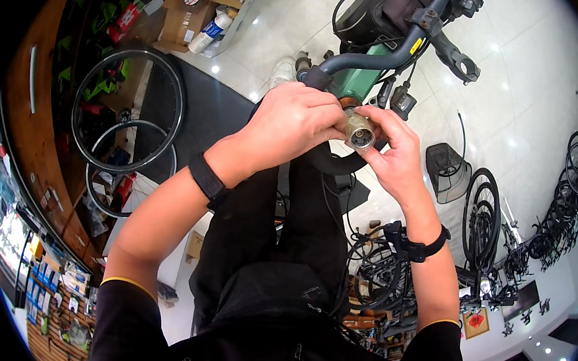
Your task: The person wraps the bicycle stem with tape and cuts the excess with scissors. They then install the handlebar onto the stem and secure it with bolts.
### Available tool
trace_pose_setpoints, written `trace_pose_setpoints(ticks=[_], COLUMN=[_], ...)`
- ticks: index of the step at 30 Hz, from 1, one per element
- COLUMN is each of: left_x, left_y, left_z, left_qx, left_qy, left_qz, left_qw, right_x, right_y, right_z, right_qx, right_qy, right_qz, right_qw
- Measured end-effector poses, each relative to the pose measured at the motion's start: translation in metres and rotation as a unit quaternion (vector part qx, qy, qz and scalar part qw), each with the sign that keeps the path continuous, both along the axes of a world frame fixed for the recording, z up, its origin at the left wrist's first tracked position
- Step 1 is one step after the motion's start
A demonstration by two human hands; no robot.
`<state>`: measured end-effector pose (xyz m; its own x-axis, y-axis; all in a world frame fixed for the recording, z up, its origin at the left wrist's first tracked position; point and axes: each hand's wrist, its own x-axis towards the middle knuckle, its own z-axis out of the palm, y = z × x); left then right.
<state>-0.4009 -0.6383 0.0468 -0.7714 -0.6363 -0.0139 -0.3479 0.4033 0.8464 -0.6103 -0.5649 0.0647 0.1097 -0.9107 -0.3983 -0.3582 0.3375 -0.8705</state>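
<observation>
Both hands meet at the end of a bicycle's green frame tube (363, 79). My left hand (292, 123) has its fingers closed round the left side of a worn, greasy metal tube end (360, 136), which looks like the fork's steerer tube. My right hand (395, 148) pinches the same tube end from the right, between thumb and fingers. The tube's round open mouth faces up toward me, with some part inside it that is too small to name. Beyond my hands, a dark handlebar (370, 60) hangs off the frame with its stem (458, 61) attached to nothing.
Brake levers and cables (403, 98) dangle beside the frame. Two wheels (128, 110) stand at the left near a dark mat (196, 105) and a cardboard box (183, 19). A mesh basket (447, 172) lies on the tiled floor at the right, near several bicycles (481, 219).
</observation>
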Motion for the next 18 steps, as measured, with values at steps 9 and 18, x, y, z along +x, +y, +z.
trace_pose_setpoints(ticks=[9, 18], left_x=[-0.0001, -0.0001], left_y=[-0.0006, -0.0037], left_z=[-0.0006, 0.0022], left_qx=[0.042, 0.040], left_qy=[0.010, -0.014], left_qz=[0.041, 0.033], left_qw=[0.998, 0.999], right_x=[0.0005, 0.0000], right_y=[-0.0004, 0.0003], right_z=[-0.0015, -0.0032], right_qx=[0.022, 0.041], right_qy=[-0.014, -0.026], right_qz=[-0.011, -0.021], right_qw=[1.000, 0.999])
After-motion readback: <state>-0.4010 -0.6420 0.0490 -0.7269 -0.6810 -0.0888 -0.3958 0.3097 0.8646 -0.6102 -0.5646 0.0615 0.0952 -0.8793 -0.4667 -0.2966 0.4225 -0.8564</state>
